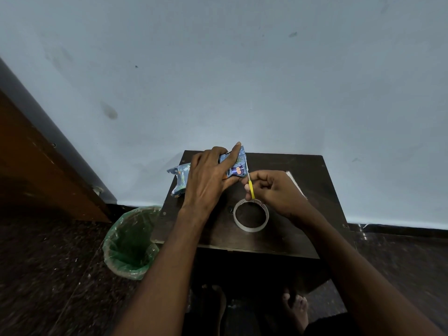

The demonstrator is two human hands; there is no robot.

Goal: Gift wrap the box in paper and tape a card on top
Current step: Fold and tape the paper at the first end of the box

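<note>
A small box wrapped in blue patterned paper (236,169) lies at the far left of the dark table (291,214). My left hand (209,177) grips it from above, index finger stretched along its top, with loose paper sticking out past the hand on the left. My right hand (274,190) holds small yellow-handled scissors (251,189), whose thin metal tip points up at the box's near right corner. A roll of clear tape (251,215) lies flat on the table just below my right hand.
A white card or sheet edge (294,181) shows behind my right hand. A green-lined bin (128,243) stands on the floor left of the table. A wooden door (36,170) is at left, and the blue wall rises right behind the table. My bare feet show below.
</note>
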